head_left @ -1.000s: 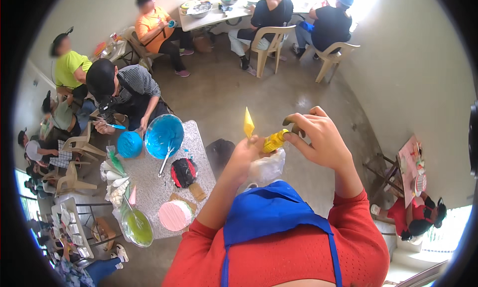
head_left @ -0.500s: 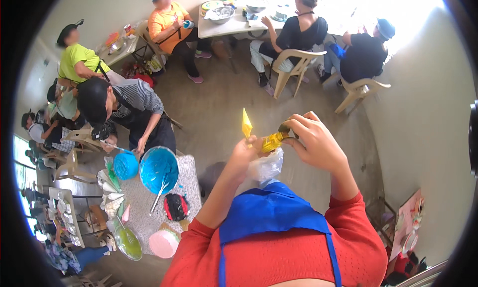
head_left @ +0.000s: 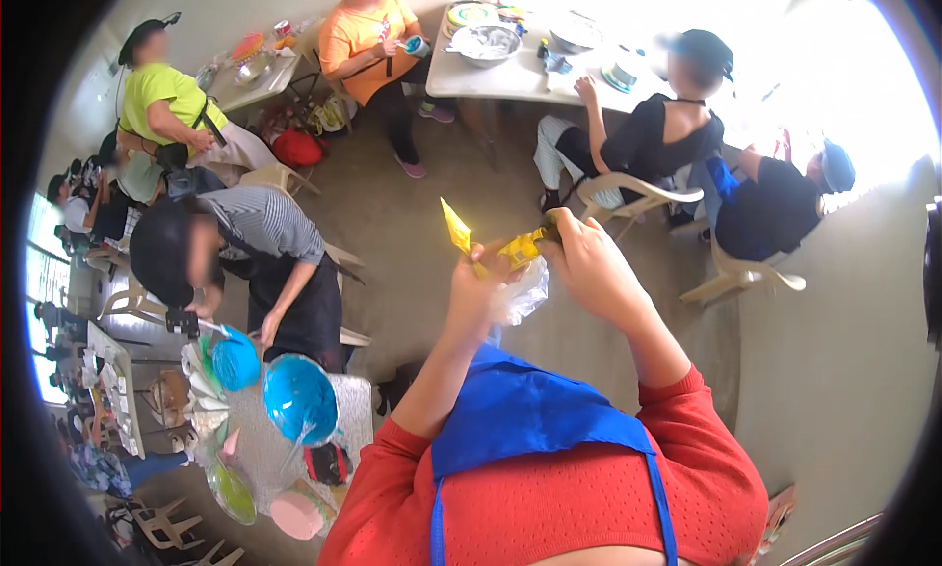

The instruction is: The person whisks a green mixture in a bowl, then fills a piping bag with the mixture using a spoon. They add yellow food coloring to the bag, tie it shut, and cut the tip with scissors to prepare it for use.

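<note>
Room: grey-brown floor (head_left: 432,223); pale wall (head_left: 844,340) at right; strong daylight upper right. White bench (head_left: 510,71) at top, white plastic chairs (head_left: 638,193) near it; speckled bench (head_left: 265,448) lower left.

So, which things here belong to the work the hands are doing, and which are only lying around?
In the work:
- yellow piping bag, held by left hand and right hand
- clear plastic hanging below the bag

Lying around:
- blue bowls on the table
- green bowl
- pink bowl
</note>
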`<state>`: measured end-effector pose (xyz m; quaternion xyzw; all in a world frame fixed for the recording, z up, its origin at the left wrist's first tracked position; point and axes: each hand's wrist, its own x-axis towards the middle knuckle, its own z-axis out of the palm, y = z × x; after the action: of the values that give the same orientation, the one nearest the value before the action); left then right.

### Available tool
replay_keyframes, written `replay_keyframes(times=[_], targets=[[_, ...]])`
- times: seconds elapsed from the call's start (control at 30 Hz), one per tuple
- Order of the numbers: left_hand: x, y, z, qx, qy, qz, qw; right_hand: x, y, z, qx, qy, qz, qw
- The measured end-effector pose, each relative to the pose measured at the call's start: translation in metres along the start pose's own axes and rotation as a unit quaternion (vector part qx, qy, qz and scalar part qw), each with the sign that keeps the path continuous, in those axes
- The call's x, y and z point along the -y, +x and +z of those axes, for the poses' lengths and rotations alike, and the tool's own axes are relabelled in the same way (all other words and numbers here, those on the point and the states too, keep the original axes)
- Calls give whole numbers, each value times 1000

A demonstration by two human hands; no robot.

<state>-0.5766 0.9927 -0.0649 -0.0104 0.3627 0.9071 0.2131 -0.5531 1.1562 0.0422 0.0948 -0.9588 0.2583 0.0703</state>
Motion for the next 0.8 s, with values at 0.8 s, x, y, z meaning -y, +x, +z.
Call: replay_keyframes(times=[0.8], targets=[[-122, 459, -46, -175, 45, -67, 981, -378, 503, 82, -85, 8, 203, 975]])
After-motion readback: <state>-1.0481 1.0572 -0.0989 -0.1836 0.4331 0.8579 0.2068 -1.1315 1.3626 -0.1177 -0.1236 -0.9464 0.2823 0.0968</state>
